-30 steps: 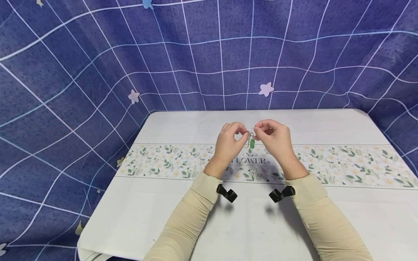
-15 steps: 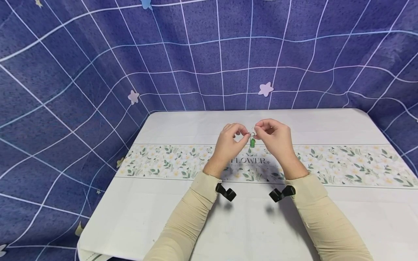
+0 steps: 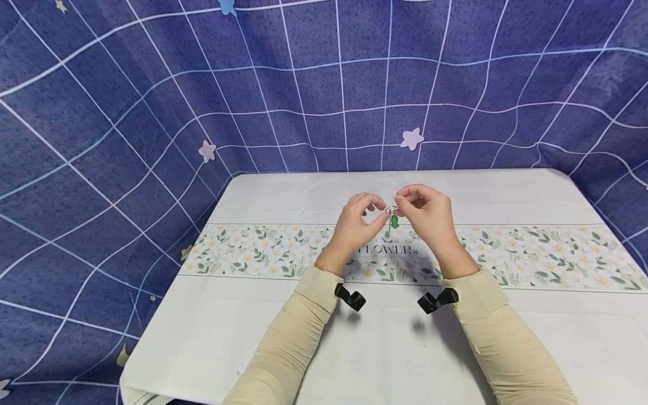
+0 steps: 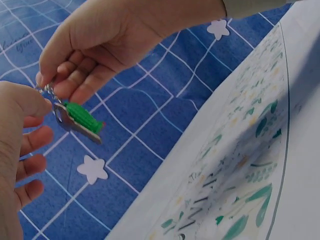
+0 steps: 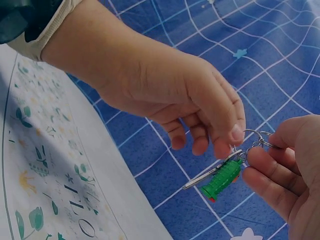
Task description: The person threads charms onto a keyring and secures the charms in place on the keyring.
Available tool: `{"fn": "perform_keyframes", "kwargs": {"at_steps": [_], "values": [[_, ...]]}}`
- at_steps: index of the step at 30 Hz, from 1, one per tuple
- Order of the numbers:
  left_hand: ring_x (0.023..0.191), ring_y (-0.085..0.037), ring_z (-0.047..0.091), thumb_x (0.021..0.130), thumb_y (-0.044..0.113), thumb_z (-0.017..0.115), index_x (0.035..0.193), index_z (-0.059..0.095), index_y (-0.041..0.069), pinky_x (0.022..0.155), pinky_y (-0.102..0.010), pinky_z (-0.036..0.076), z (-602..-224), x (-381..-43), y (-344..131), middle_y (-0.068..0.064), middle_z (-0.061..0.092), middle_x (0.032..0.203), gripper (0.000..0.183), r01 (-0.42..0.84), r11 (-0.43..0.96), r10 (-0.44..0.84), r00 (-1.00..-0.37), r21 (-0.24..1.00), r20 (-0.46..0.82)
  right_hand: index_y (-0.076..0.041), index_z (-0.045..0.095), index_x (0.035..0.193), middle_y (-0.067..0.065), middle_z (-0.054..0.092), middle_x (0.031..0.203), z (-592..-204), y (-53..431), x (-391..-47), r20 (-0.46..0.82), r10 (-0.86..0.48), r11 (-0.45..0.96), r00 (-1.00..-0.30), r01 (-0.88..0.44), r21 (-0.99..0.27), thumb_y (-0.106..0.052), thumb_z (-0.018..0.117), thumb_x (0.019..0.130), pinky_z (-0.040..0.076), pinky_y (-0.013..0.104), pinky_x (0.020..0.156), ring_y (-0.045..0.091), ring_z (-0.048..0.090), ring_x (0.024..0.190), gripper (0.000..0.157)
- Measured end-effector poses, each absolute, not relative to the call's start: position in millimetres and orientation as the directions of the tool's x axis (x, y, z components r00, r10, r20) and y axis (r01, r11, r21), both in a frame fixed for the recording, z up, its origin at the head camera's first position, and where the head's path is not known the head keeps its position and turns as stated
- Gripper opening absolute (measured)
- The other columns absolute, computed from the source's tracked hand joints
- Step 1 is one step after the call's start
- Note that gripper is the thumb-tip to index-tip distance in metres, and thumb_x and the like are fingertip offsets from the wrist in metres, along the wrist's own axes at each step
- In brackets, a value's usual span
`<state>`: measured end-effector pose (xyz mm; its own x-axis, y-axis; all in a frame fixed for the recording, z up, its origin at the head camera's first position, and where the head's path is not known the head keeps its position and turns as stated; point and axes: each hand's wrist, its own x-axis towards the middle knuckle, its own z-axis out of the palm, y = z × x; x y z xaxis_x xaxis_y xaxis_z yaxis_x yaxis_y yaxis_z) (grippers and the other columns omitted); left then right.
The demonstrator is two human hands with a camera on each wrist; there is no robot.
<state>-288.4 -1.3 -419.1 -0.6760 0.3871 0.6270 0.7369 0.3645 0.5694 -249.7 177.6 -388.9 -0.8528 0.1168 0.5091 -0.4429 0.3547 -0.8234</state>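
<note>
Above the table, the thumb and forefinger of my right hand [image 3: 427,211] pinch a metal key ring [image 5: 255,132]. From it hang a short chain, a silver key [image 4: 80,129] and a small ridged green charm [image 5: 222,179] with red bits at one end. My left hand [image 3: 356,219] faces it from the left. In the head view its thumb and forefinger stand a little apart, the thumb tip right at the ring and the key's head. The other left fingers are loosely bent in the left wrist view. The right fingertips partly hide the ring.
A white table cover [image 3: 243,326] with a floral band and the lettering FLOWER lies under both hands. Behind and to the left hangs a blue curtain [image 3: 283,90] with white grid lines and stars. Black camera mounts [image 3: 437,300] sit at the sleeve cuffs.
The left thumb and forefinger have parted slightly from their pinch. The charm has swung a little to the right and turned, with the key hanging beside it. The right hand stays nearly still.
</note>
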Motion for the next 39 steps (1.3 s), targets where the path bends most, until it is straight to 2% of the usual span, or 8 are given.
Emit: {"fn": "perform_keyframes", "kwargs": {"at_steps": [7,11,18,26,32,39], "values": [[0.099,-0.023,0.060,0.095,0.009,0.068,0.116,0.067,0.007,0.083,-0.032,0.049,-426,-293,-2,-0.005,0.070,0.112,0.021,0.670,0.297,0.439,-0.728,0.680,0.527,0.002,0.072,0.098,0.015,0.068,0.074,-389,178,-250,0.503,0.123,0.364,-0.856,-0.432,-0.825,-0.007,0.070,0.094,0.051,0.017,0.055,0.000,0.066,0.061,0.010],[0.099,-0.020,0.061,0.096,0.009,0.067,0.120,0.065,0.007,0.083,-0.033,0.050,-429,-294,-1,-0.006,0.071,0.113,0.024,0.611,0.256,0.457,-0.760,0.750,0.463,0.002,0.072,0.098,0.015,0.068,0.075,-389,178,-250,0.500,0.125,0.364,-0.857,-0.430,-0.827,-0.007,0.070,0.095,0.051,0.017,0.056,0.000,0.066,0.061,0.010],[0.094,-0.012,0.060,0.097,0.013,0.069,0.115,0.068,0.008,0.081,-0.026,0.047,-433,-297,0,-0.006,0.072,0.103,0.019,0.512,0.192,0.449,-0.804,0.837,0.389,0.003,0.072,0.098,0.016,0.068,0.075,-389,178,-250,0.496,0.128,0.358,-0.859,-0.426,-0.831,-0.007,0.069,0.095,0.051,0.017,0.055,-0.001,0.066,0.061,0.011],[0.094,-0.013,0.063,0.097,0.012,0.069,0.111,0.069,0.005,0.081,-0.026,0.050,-434,-300,1,-0.010,0.073,0.102,0.016,0.443,0.144,0.436,-0.831,0.885,0.345,0.002,0.073,0.098,0.015,0.068,0.074,-388,178,-250,0.496,0.131,0.367,-0.858,-0.423,-0.829,-0.007,0.070,0.095,0.048,0.017,0.051,-0.001,0.066,0.060,0.010],[0.084,-0.011,0.062,0.096,0.007,0.068,0.107,0.068,0.000,0.077,-0.025,0.051,-434,-302,0,-0.015,0.071,0.097,0.013,0.422,0.108,0.425,-0.838,0.900,0.342,0.002,0.073,0.098,0.015,0.068,0.074,-387,177,-250,0.504,0.130,0.361,-0.854,-0.432,-0.826,-0.007,0.070,0.094,0.050,0.016,0.055,0.000,0.066,0.060,0.010],[0.080,-0.009,0.058,0.097,0.000,0.063,0.105,0.063,-0.008,0.075,-0.022,0.048,-422,-295,-4,-0.003,0.065,0.088,0.011,0.383,0.080,0.444,-0.840,0.920,0.311,0.001,0.073,0.098,0.015,0.068,0.075,-387,177,-249,0.498,0.127,0.363,-0.858,-0.428,-0.828,-0.007,0.070,0.094,0.050,0.017,0.055,0.001,0.067,0.061,0.009]]}}
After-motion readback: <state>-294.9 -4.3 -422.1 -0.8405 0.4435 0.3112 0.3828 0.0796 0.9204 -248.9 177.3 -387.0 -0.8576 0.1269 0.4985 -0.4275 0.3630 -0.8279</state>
